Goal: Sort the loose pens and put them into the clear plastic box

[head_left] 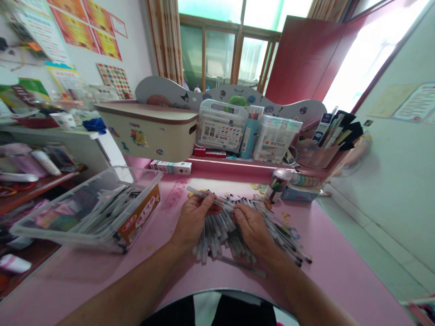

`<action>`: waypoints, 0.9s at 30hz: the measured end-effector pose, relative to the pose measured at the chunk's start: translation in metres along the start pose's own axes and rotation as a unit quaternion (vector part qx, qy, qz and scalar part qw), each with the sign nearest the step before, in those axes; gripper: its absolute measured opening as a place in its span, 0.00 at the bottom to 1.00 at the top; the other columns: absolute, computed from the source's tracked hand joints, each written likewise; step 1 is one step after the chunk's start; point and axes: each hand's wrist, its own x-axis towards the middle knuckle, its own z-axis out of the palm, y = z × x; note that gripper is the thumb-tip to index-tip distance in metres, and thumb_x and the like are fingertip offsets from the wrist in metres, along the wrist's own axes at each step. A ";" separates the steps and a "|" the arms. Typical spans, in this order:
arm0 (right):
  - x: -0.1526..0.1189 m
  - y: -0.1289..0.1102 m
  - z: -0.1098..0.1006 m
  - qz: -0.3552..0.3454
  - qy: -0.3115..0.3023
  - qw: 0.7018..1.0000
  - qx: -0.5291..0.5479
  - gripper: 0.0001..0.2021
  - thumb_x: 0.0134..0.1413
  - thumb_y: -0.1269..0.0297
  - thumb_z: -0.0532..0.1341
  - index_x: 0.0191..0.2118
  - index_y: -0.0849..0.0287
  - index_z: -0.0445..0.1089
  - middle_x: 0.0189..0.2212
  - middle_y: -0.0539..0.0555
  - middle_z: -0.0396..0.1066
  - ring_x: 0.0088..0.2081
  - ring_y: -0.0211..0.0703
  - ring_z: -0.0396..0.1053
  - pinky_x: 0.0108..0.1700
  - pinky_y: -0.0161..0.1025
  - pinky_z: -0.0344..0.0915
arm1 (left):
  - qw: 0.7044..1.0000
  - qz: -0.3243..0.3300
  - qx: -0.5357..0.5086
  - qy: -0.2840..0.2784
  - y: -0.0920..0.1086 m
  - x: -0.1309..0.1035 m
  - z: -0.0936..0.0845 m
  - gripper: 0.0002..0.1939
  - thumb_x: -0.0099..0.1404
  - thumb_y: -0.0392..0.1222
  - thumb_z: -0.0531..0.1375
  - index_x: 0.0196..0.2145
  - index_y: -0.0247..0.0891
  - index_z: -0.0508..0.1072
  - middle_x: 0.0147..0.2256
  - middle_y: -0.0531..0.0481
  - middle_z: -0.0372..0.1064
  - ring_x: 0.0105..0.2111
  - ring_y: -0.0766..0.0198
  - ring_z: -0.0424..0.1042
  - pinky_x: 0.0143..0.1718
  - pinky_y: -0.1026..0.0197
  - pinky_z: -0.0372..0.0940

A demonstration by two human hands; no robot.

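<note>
My left hand (194,219) pinches a slim translucent pen (197,192) near its middle, thumb on top. The pen's other end reaches my right hand (249,225), whose fingers are closed around it. Just below both hands, a large heap of similar pens (217,233) is spread on the pink desk, many with clear barrels and some with black ends. One pen (238,264) lies apart at the heap's near side. My fingers hide part of the held pen, and my right hand covers some of the heap.
A clear plastic box (115,228) holding pens stands at left. Behind the desktop, a shelf carries a cream lidded bin (152,131), marker cases (222,127) and a pen holder (316,151). A clear jar (276,185) stands at the back right of the pink desk (340,271).
</note>
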 end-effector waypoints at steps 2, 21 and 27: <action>-0.001 0.002 0.001 -0.006 0.008 1.000 0.002 0.12 0.66 0.64 0.52 0.34 0.58 0.69 0.28 0.50 0.69 0.32 0.42 0.68 0.35 0.38 0.61 | 1.000 0.003 0.017 -0.004 0.002 -0.001 0.000 0.17 0.61 0.54 0.65 0.33 0.35 0.74 0.31 0.50 0.75 0.30 0.65 0.73 0.33 0.63 0.69; -0.001 -0.005 0.000 -0.240 0.037 0.952 -0.185 0.10 0.65 0.72 0.56 0.46 0.55 0.72 0.46 0.58 0.69 0.49 0.53 0.64 0.53 0.53 0.65 | 0.924 -0.257 -0.045 -0.280 0.006 -0.001 -0.006 0.40 0.50 0.60 0.72 0.52 0.41 0.60 0.13 0.67 0.52 0.12 0.75 0.43 0.14 0.70 0.39; -0.002 -0.005 0.002 -0.242 0.002 0.956 -0.163 0.09 0.66 0.72 0.55 0.47 0.56 0.70 0.43 0.58 0.70 0.46 0.51 0.66 0.51 0.51 0.66 | 0.901 -0.287 -0.050 -0.322 0.009 0.001 -0.015 0.41 0.57 0.55 0.69 0.62 0.39 0.57 0.15 0.64 0.56 0.13 0.76 0.44 0.14 0.71 0.40</action>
